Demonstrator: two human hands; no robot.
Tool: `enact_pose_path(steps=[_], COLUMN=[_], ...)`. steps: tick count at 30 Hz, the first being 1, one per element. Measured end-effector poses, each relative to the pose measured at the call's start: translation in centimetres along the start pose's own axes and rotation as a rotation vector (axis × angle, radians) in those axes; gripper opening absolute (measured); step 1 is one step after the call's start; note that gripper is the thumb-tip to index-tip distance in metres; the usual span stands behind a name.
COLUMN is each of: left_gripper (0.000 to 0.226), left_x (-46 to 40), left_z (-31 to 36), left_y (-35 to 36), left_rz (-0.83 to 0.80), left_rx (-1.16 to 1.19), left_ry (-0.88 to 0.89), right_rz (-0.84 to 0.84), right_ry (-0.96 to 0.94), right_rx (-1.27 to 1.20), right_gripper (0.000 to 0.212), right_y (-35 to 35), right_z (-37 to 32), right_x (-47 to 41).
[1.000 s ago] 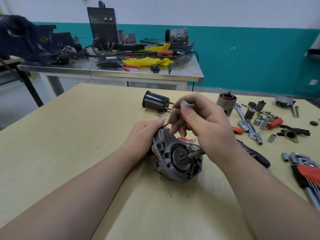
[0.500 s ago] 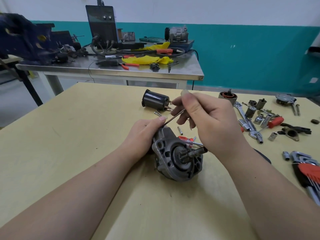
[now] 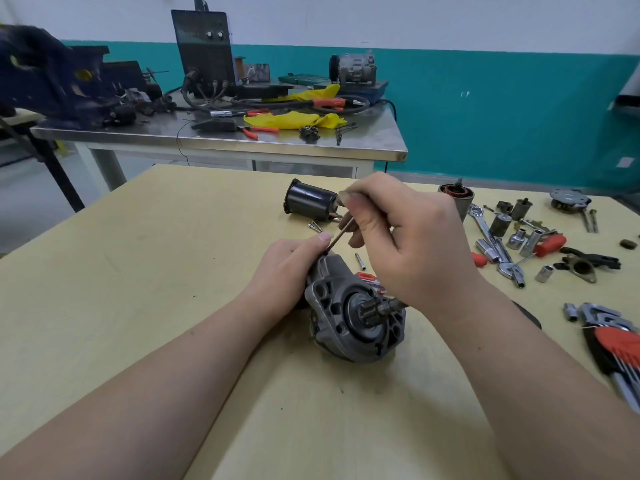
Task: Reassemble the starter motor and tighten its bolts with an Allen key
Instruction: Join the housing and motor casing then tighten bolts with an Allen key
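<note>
The grey starter motor housing (image 3: 349,320) lies on the yellow table (image 3: 173,271), its pinion gear facing me. My left hand (image 3: 287,268) grips its far left side. My right hand (image 3: 408,244) pinches a thin dark Allen key (image 3: 341,235) whose lower tip sits in the top of the housing by my left thumb. A black cylindrical motor casing (image 3: 310,200) lies behind my hands, with loose bolts (image 3: 316,226) beside it. One bolt (image 3: 360,261) lies right of the housing.
On the right lie an armature (image 3: 457,195), wrenches and sockets (image 3: 498,247), a red-handled tool (image 3: 550,244) and a red Allen key set (image 3: 620,348). A steel bench (image 3: 221,140) with a welder, a vise and yellow cloth stands behind.
My right hand lifted from low over the housing and turned, so the Allen key now shows as a slanted rod between my fingers. Left hand and housing stayed put.
</note>
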State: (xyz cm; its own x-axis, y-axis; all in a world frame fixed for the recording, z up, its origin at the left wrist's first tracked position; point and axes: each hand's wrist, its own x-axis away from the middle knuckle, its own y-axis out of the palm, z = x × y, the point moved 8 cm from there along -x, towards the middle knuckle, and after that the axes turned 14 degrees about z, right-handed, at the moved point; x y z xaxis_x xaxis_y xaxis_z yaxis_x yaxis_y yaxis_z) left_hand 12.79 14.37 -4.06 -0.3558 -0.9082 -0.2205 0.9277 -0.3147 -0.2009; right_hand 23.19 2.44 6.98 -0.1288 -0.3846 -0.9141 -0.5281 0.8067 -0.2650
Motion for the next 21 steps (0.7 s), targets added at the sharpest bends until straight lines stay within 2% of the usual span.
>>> enact_pose_path(steps=[5,7,11,13,15,19,21], left_gripper=[0.07,0.07,0.062,0.063,0.066,0.062,0.063], left_x=[-0.1,-0.1,-0.2,-0.2,-0.2,-0.4,-0.5], left_z=[0.1,0.1,0.0,0.0,-0.1,-0.5,-0.6], left_y=[0.1,0.1,0.1,0.2,0.2,0.0,0.0], left_rz=[0.001,-0.003,0.0,-0.003,0.003,0.062,0.088], left_rx=[0.008,0.003,-0.001,-0.008,-0.013,-0.021,-0.034], left_ry=[0.004,0.005,-0.007,-0.002,-0.005,0.003,0.011], right_rz=[0.0,-0.003,-0.025,-0.019,-0.011,-0.028,-0.041], right_ry=[-0.027,0.02,0.37,0.482,0.438,0.085,0.011], right_rx=[-0.02,-0.012,-0.242,-0.284,-0.148,0.174,0.222], right_gripper=[0.025,0.027,0.022,0.022,0.026,0.047,0.052], right_y=[0.2,0.3,0.8,0.8,0.4,0.3,0.4], right_z=[-0.5,0.2,2.3,2.8,2.9,0.1,-0.8], right_x=[-0.2,-0.1,0.5,0.6,0.4,-0.3,-0.5])
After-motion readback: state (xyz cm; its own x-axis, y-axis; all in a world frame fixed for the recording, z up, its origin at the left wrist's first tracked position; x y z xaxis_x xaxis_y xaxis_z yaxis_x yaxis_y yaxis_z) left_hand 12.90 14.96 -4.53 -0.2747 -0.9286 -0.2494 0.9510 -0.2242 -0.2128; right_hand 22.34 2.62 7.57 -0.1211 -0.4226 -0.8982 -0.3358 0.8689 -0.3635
